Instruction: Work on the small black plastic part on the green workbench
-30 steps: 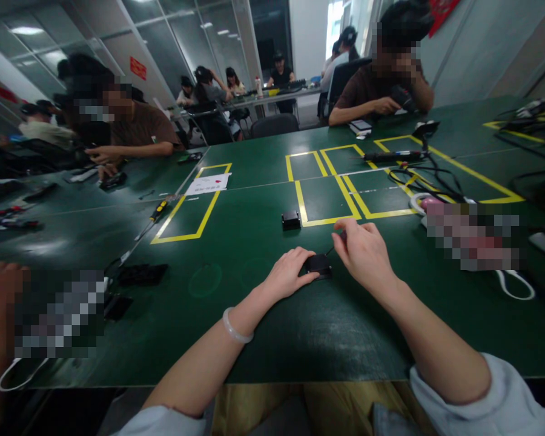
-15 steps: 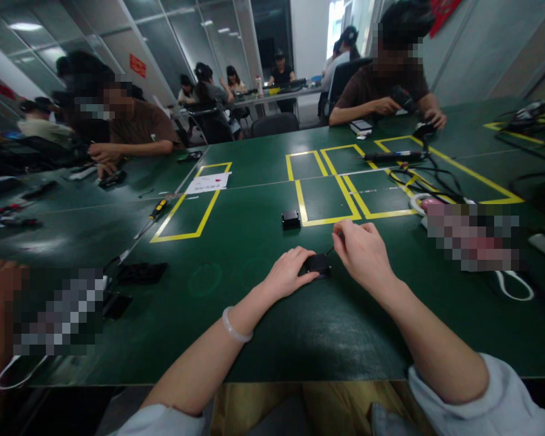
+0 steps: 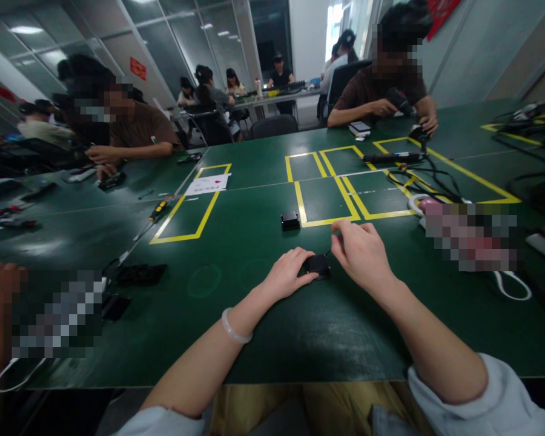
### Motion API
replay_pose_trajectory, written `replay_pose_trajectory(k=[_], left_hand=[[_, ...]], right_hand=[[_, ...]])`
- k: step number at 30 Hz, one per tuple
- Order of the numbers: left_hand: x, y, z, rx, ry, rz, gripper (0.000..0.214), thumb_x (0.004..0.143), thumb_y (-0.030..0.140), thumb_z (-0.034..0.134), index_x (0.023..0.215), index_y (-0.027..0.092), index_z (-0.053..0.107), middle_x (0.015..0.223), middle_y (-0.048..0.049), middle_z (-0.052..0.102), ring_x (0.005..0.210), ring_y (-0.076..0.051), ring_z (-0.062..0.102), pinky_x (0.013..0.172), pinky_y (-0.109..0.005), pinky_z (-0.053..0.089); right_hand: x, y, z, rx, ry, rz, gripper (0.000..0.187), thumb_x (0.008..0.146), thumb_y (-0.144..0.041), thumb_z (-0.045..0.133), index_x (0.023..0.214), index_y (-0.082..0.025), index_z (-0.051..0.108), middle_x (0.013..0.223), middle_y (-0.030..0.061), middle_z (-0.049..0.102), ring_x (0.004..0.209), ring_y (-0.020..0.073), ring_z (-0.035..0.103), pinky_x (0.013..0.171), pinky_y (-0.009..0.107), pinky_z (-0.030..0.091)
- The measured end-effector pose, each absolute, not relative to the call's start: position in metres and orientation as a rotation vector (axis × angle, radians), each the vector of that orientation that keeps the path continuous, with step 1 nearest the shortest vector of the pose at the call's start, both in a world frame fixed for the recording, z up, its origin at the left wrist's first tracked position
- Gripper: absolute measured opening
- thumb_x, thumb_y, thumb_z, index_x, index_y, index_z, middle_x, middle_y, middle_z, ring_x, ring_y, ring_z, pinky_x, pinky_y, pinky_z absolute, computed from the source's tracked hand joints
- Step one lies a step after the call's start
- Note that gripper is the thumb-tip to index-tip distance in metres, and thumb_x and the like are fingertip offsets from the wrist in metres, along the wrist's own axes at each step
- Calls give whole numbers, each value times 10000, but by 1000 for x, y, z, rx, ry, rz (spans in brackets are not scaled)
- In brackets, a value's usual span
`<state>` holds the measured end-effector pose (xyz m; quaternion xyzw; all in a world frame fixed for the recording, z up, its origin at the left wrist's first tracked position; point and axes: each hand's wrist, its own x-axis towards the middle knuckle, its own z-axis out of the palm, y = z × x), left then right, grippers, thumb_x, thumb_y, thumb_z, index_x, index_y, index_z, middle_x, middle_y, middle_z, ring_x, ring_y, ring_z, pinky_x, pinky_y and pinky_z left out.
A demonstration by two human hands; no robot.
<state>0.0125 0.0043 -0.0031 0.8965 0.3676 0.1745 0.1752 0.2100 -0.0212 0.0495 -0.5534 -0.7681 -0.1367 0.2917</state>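
On the green table, a small black block-shaped part lies between my hands. My left hand is closed around its left side, thumb at the near edge and fingers over the far one. My right hand is in a pinch just right of the part, holding a thin dark rod that slants down to the part's far right corner. Most of the rod is hidden by my fingers, so its kind does not show. A second black block sits farther off, beside a yellow tape outline.
Yellow tape rectangles mark the table. A yellow-and-black screwdriver and a paper sheet lie at the left. Cables and a blurred-out object lie right. Co-workers sit opposite; one holds a power tool.
My hands and the black part keep nearly the same place, with the right hand's pinch shifted only slightly. The whole view has drifted a little.
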Motion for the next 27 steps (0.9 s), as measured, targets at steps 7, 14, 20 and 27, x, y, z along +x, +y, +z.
replay_pose_trajectory(k=[7,14,20,27], left_hand=[[13,4,-1,2544,1046,493,361,867,423,581,1149,209,512,1079,-64,563,991,-226,543,863,-370,454],[13,4,-1,2552,1038,489,356,869,421,578,1149,210,513,1081,-61,560,992,-226,542,864,-367,453],[13,4,-3,2541,1047,498,362,867,428,577,1149,209,514,1081,-64,561,996,-229,541,866,-373,452],[12,4,-4,2552,1039,504,363,868,421,579,1154,209,508,1079,-61,559,989,-225,540,863,-368,450]], right_hand=[[211,-23,52,-1486,-2078,-303,226,951,-331,360,881,-186,518,705,16,607,661,151,547,714,294,292],[210,-24,52,-1475,-2057,-325,175,928,-245,380,969,-167,530,781,32,629,743,163,568,754,296,300],[211,-24,53,-1486,-2095,-308,240,956,-325,363,871,-182,537,696,3,592,658,142,542,724,288,299],[212,-25,54,-1456,-2082,-327,185,936,-255,381,923,-176,548,742,12,607,723,150,558,735,291,291]])
